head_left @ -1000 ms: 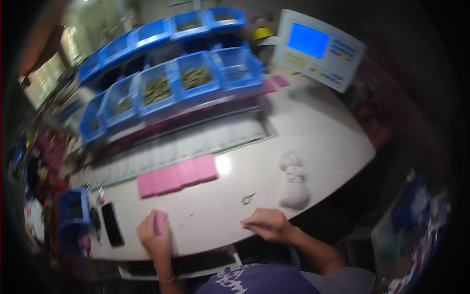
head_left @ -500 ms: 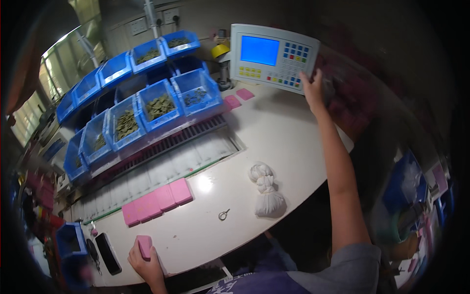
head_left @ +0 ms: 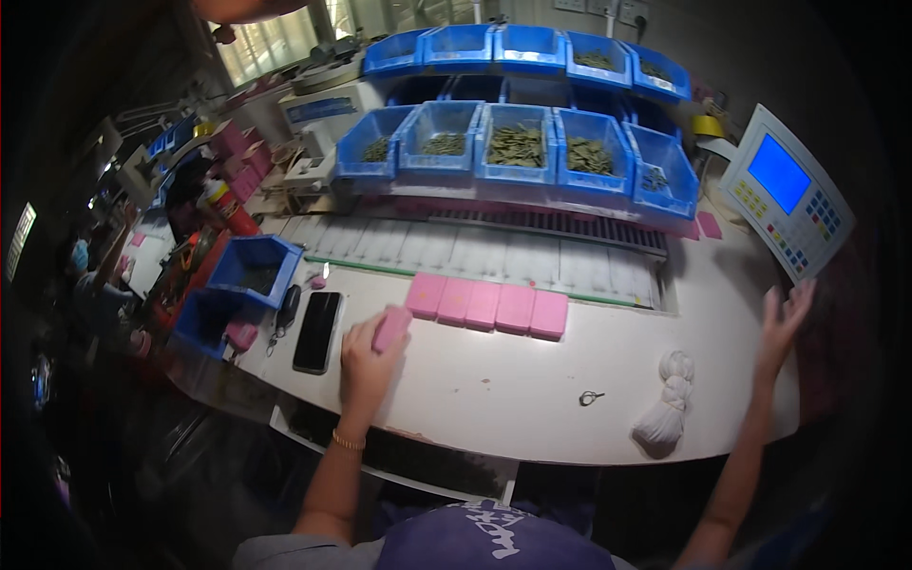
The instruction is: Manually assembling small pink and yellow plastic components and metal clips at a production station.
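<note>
My left hand (head_left: pixel 365 369) grips a small pink block (head_left: pixel 391 329), its fingers closed round the sides. The block is held just off the left end of a row of several similar pink blocks (head_left: pixel 483 304) lying side by side on the white table (head_left: pixel 513 418). On the right, my right hand (head_left: pixel 787 325) is open, fingers apart and holding nothing. It hovers just below the lower edge of a pale control panel (head_left: pixel 815 249) with a blue screen and coloured keys. A black phone (head_left: pixel 317 332) lies left of my left hand.
Blue bins (head_left: pixel 518 142) in two tiers, several with small greenish pieces, stand behind a slatted strip (head_left: pixel 446 249). A tied white bundle (head_left: pixel 665 404) and a small metal ring tool (head_left: pixel 591 398) lie right of centre. More blue bins (head_left: pixel 255 268) sit left.
My view has swung left. My right hand has come off the panel's keys and opened. My left hand has carried the pink block up close to the row.
</note>
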Demonstrator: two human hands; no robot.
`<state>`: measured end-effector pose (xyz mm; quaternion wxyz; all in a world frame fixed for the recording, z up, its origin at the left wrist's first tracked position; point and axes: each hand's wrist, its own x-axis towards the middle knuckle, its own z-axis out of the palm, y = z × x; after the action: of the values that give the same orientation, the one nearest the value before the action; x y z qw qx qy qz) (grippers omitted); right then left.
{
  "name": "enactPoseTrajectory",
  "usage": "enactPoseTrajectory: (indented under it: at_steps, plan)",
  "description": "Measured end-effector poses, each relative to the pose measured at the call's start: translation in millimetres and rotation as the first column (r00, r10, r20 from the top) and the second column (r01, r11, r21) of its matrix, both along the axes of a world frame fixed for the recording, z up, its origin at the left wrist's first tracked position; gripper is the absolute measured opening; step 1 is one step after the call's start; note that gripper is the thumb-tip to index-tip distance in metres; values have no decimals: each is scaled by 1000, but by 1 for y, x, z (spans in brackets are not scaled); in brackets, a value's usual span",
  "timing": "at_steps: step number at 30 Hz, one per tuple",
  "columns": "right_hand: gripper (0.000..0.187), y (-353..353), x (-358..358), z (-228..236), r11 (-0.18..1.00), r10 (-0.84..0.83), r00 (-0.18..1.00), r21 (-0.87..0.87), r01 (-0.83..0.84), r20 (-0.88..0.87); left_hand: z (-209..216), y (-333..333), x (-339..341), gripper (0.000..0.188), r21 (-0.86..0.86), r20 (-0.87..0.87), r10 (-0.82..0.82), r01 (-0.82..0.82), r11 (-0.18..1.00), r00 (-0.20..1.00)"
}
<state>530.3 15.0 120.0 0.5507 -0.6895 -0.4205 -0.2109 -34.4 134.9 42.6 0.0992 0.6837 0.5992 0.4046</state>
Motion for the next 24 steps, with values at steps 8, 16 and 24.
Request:
enactPoseTrajectory:
  at_steps: [8, 16, 24]
  plan:
    - [53, -70, -229, -76, 757, 569, 819, -434, -489, 70, -9, 179, 1, 33, 226, -193, 195, -150, 963, 962]
    - [32, -89, -238, -116, 834, 423, 906, -395, -386, 8, 0, 242, 30, 31, 215, -455, 320, -246, 945, 831]
    - [25, -78, -247, -116, 884, 350, 922, -383, -268, 164, -60, 359, 2, 36, 374, -422, 417, -265, 889, 805]
